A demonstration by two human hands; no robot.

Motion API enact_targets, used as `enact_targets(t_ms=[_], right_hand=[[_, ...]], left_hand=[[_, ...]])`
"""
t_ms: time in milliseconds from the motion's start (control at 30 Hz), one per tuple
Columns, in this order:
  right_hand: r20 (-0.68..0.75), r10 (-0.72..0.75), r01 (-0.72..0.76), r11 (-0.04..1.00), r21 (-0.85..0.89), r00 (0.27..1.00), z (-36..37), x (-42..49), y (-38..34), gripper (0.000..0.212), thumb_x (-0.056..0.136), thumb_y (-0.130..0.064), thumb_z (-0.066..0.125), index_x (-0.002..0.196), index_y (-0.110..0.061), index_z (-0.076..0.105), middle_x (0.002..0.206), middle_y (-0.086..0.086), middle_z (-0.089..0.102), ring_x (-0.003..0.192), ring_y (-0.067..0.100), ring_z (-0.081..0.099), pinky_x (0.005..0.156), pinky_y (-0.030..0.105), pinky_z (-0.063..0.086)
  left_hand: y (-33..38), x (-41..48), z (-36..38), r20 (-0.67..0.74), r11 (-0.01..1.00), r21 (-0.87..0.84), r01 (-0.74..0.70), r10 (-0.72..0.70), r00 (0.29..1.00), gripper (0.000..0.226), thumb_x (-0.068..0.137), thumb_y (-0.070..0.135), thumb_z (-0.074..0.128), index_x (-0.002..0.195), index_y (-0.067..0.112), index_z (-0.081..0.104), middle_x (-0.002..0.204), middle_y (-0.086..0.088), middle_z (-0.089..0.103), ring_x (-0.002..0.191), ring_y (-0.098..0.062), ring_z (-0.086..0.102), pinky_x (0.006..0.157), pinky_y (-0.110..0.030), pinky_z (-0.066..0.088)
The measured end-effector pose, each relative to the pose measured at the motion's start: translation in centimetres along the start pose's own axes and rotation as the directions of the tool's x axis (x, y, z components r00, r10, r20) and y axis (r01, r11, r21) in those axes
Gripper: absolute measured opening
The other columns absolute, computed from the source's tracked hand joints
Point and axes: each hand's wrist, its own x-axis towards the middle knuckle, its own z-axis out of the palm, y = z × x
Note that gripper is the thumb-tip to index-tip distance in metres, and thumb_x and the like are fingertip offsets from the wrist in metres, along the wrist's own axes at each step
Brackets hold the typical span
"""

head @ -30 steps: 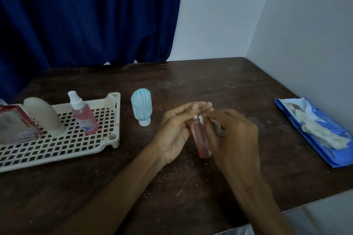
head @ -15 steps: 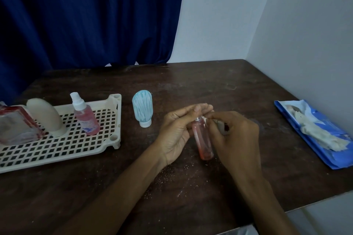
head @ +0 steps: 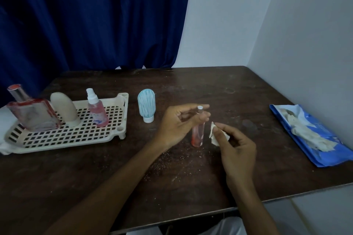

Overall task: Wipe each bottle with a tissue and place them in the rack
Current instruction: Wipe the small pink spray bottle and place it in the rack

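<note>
My left hand (head: 176, 126) pinches a slim pink bottle (head: 198, 134) with a silver cap near its top, holding it upright on the dark table (head: 114, 168). My right hand (head: 236, 150) holds a small white tissue (head: 213, 133) just right of the bottle, apart from it. The cream rack (head: 76, 137) at the left holds a square red-trimmed bottle (head: 32, 114), a cream curved bottle (head: 65, 109) and a pink spray bottle (head: 96, 110). A light blue bottle (head: 146, 108) stands cap-down between the rack and my left hand.
A blue tissue packet (head: 309, 137) lies open at the table's right side near the white wall. A dark blue curtain hangs behind the table. Fine crumbs are scattered on the table in front of my hands.
My right hand has pulled the tissue away from the bottle to the right; earlier it was wrapped against the bottle. My left hand still holds the bottle.
</note>
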Motion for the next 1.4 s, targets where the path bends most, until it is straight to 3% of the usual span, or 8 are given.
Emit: enact_targets(t_ms=[233, 433, 567, 667, 900, 1000, 1133, 1400], right_hand=[[-0.027, 0.058, -0.056, 0.995, 0.086, 0.998, -1.2, 0.6, 0.1, 0.012, 0.087, -0.009, 0.073, 0.096, -0.015, 0.078, 0.087, -0.005, 0.077, 0.083, 0.01, 0.073, 0.069, 0.016, 0.055], [-0.008, 0.058, -0.057, 0.997, 0.06, 0.998, -1.2, 0.3, 0.8, 0.012, 0.085, -0.014, 0.076, 0.096, -0.019, 0.078, 0.091, -0.004, 0.077, 0.086, 0.008, 0.072, 0.075, 0.016, 0.056], [0.016, 0.045, -0.046, 0.997, 0.055, 0.999, -0.9, 0.2, 0.8, 0.012, 0.085, -0.014, 0.075, 0.096, -0.019, 0.078, 0.089, -0.003, 0.076, 0.077, -0.001, 0.068, 0.068, 0.008, 0.051], [0.026, 0.035, -0.036, 0.998, 0.046, 0.999, -0.7, 0.1, 0.7, 0.013, 0.086, -0.012, 0.074, 0.097, -0.019, 0.077, 0.089, -0.003, 0.075, 0.072, -0.004, 0.066, 0.066, 0.005, 0.048], [0.029, 0.034, -0.034, 0.999, 0.01, 0.999, -0.3, -0.1, 0.2, 0.015, 0.087, -0.013, 0.073, 0.101, -0.018, 0.076, 0.085, -0.005, 0.071, 0.062, -0.013, 0.06, 0.061, 0.0, 0.044], [0.037, 0.04, -0.04, 0.999, 0.011, 0.999, -0.2, -0.3, -0.1, 0.016, 0.087, -0.012, 0.073, 0.102, -0.018, 0.075, 0.081, -0.008, 0.071, 0.06, -0.014, 0.059, 0.059, -0.001, 0.043], [0.043, 0.061, -0.062, 0.997, 0.038, 0.997, 0.1, -0.5, -0.3, 0.015, 0.087, -0.012, 0.073, 0.102, -0.017, 0.075, 0.063, -0.025, 0.068, 0.057, -0.012, 0.058, 0.057, 0.0, 0.042], [0.04, 0.049, -0.051, 0.998, 0.041, 0.998, -0.1, -0.4, 0.4, 0.017, 0.088, -0.013, 0.073, 0.104, -0.015, 0.076, 0.074, -0.021, 0.072, 0.064, -0.012, 0.061, 0.062, 0.0, 0.045]], left_hand=[[-0.4, -2.0, 1.0, 0.033, 0.959, 0.285, 0.008, -0.018, 0.999, 0.052, 0.08, 0.011, 0.081, 0.129, 0.01, 0.063, 0.114, -0.002, 0.073, 0.104, -0.008, 0.07, 0.091, -0.025, 0.056], [2.5, -5.0, -0.1, -0.236, 0.948, 0.316, -0.031, 0.111, 0.965, 0.046, 0.077, 0.015, 0.084, 0.117, 0.009, 0.061, 0.11, -0.002, 0.074, 0.1, -0.01, 0.071, 0.089, -0.036, 0.059], [5.2, -7.6, -3.5, -0.425, 0.896, 0.442, -0.042, 0.25, 0.87, 0.045, 0.079, 0.019, 0.082, 0.12, 0.022, 0.062, 0.109, 0.009, 0.072, 0.099, -0.002, 0.069, 0.084, -0.023, 0.058], [6.2, -9.2, -7.1, -0.579, 0.867, 0.498, -0.007, 0.339, 0.741, 0.044, 0.079, 0.02, 0.081, 0.12, 0.019, 0.065, 0.112, 0.006, 0.07, 0.099, -0.002, 0.068, 0.08, -0.016, 0.056], [6.3, -10.6, -14.1, -0.764, 0.808, 0.544, 0.226, 0.366, 0.531, 0.038, 0.081, 0.029, 0.08, 0.116, 0.023, 0.068, 0.101, 0.019, 0.066, 0.095, 0.009, 0.062, 0.077, -0.011, 0.052], [5.7, -10.3, -15.6, -0.781, 0.786, 0.536, 0.309, 0.323, 0.534, 0.037, 0.081, 0.025, 0.081, 0.114, 0.028, 0.065, 0.094, 0.025, 0.062, 0.088, 0.015, 0.06, 0.08, -0.008, 0.051], [4.5, -9.6, -17.2, -0.776, 0.739, 0.562, 0.372, 0.316, 0.546, 0.039, 0.08, 0.023, 0.082, 0.116, 0.016, 0.068, 0.098, 0.01, 0.07, 0.087, 0.002, 0.064, 0.082, -0.018, 0.054], [3.1, -9.0, -17.8, -0.785, 0.698, 0.563, 0.442, 0.285, 0.551, 0.035, 0.079, 0.021, 0.082, 0.111, 0.014, 0.069, 0.094, 0.008, 0.07, 0.083, -0.004, 0.063, 0.08, -0.021, 0.052]])
